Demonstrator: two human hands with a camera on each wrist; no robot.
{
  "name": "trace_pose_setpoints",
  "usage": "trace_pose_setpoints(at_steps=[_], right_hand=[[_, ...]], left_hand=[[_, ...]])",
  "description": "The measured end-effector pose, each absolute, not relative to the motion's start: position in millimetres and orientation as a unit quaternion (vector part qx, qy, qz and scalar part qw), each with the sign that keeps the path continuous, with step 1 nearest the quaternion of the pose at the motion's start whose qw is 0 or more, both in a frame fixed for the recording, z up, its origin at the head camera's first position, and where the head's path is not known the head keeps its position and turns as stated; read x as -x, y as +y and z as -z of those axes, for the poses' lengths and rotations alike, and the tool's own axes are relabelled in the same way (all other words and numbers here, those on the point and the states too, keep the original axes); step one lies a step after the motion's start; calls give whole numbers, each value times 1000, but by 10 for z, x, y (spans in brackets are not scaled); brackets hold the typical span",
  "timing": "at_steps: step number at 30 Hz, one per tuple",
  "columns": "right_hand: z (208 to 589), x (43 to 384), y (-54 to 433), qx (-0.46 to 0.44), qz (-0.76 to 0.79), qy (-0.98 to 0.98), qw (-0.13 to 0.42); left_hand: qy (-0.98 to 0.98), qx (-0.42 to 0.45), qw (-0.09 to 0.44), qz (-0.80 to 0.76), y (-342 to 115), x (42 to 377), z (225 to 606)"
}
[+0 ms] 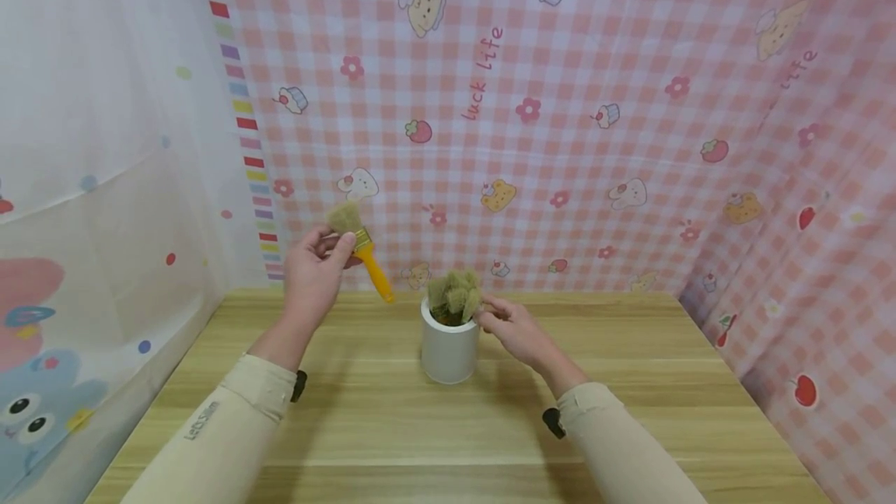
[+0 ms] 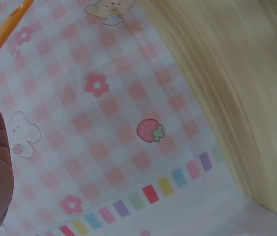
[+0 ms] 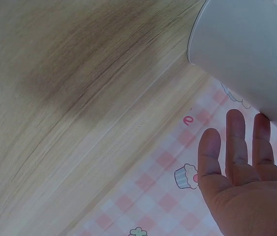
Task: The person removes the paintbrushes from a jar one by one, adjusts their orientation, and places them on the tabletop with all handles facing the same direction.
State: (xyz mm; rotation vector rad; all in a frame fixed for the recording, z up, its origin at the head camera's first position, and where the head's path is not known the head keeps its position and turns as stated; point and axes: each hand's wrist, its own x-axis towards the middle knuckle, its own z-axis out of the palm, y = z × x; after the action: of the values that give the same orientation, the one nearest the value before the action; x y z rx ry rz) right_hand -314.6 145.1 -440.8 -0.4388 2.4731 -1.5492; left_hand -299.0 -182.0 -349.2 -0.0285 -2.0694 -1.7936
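Biggest of all, the pink checked cloth (image 1: 595,45) fills the back and right, printed with strawberries, cupcakes and cartoon animals. Beneath it spreads the wood-grain surface (image 1: 392,426), and on the left hangs a white cloth (image 1: 140,216) with coloured dots.

In from the near edge come two pale sleeves (image 1: 623,434), the left one carrying lettering.

And there's the white pot (image 1: 449,352), upright on the surface, right between the arms!

Over to the right-hand grip (image 1: 518,329): it's up against the pot's right side, near the rim. The right wrist view has three fingers reaching out loosely beside the pot's wall; thumb and forefinger are out of that shot, so whether they pinch anything, I can't tell.

Up goes the eye to the left-hand grip (image 1: 311,274), pinching the brush (image 1: 368,253) around its metal band, in the air left of the pot and well apart from it. Bristles point up and left, the orange handle slants down and right.

Tan, fuzzy tufts (image 1: 455,292) poke out of the pot's mouth. Smallest, a black piece (image 1: 299,386) shows at the left cuff.
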Motion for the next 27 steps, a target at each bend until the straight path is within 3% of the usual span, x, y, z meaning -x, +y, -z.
trace_pose_setpoints(at_steps=[16,27], right_hand=[[4414,3149,1439,145,513,841,93],[4420,3150,1447,145,512,842,89]], left_hand=[[-778,-16,194,598,-2101,2880,3583],[-799,11,112,591,-2277,2864,3770]])
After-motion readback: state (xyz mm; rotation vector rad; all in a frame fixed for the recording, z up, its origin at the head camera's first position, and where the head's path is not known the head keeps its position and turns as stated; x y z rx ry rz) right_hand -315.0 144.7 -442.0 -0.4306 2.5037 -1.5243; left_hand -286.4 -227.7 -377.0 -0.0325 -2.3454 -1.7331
